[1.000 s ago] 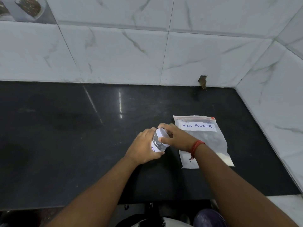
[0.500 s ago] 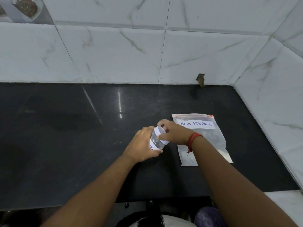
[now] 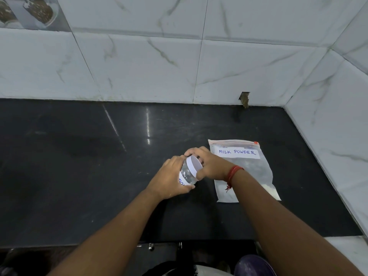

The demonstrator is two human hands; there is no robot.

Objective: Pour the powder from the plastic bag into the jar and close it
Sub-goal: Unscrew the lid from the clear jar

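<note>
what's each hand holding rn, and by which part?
Left hand grips the clear jar around its body. Right hand grips the jar's white lid at its rim. The bag lies unheld.

"MILK POWDER" on plastic bag (image 3: 244,168)

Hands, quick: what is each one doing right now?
Left hand: curled round the clear jar, holding it.
Right hand: fingers grip the jar's white lid.
</note>
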